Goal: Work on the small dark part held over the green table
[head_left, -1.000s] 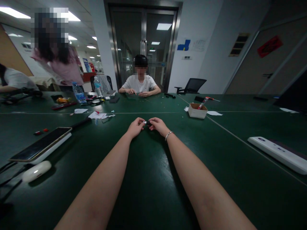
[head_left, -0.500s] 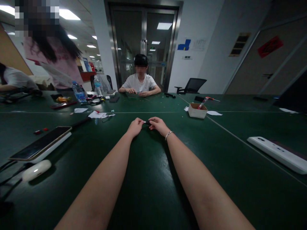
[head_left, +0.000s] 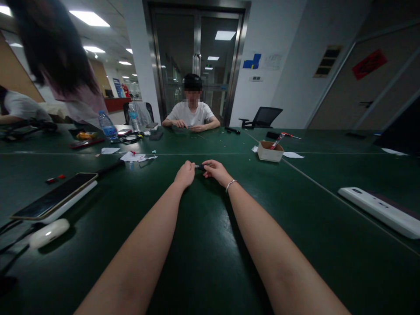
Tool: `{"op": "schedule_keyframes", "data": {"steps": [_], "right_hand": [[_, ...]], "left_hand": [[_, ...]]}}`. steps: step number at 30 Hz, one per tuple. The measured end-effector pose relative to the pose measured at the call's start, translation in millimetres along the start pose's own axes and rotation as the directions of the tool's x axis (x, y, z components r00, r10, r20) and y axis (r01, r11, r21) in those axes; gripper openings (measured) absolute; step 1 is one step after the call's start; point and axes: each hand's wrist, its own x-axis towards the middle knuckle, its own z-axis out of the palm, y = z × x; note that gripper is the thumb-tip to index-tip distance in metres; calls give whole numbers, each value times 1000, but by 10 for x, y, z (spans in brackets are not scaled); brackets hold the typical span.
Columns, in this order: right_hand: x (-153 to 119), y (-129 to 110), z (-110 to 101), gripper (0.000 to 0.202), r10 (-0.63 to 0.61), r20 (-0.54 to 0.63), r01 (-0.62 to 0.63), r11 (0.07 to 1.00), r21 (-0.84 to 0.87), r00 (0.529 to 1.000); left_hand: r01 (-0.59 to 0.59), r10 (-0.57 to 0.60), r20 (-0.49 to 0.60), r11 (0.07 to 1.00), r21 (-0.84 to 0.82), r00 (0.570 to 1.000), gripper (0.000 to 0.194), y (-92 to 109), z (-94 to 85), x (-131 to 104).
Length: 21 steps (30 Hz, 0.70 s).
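Above the green table (head_left: 203, 245), at mid view, my two hands meet over a small black object with a silvery end (head_left: 201, 167). Its exact kind is too small to make out. My right hand (head_left: 215, 171), below a bracelet on the wrist, is closed on the black part. Pinched fingers of my left hand (head_left: 185, 173) are at the silvery end and cover part of it.
A small box (head_left: 270, 152) with a red-handled tool stands right of my hands. Left lie a phone (head_left: 59, 196) on a white block, a white rounded device (head_left: 49, 233) and paper scraps (head_left: 133, 157). A white device (head_left: 380, 210) lies right. Across sits a person (head_left: 193, 114).
My left hand has turned slightly, its fingers curled more around the silvery end. The right hand stays nearly still. At the far left, a standing person in pink has moved leftward.
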Motion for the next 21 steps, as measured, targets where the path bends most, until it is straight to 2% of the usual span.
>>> {"op": "schedule_keyframes", "data": {"steps": [9,14,21], "right_hand": [[-22,-13,9,13,-22,21,22,1000,1,1000],[-15,-6,13,14,-1,28,1,1000,22,1000],[-36,-56,47,16,-34,33,32,999,39,999]], "left_hand": [[-16,14,22,993,114,1000,31,44,10,-25],[-12,10,15,995,98,1000,33,62,-8,-46],[22,-21,-12,998,66,1000,35,131,-77,-94]]}}
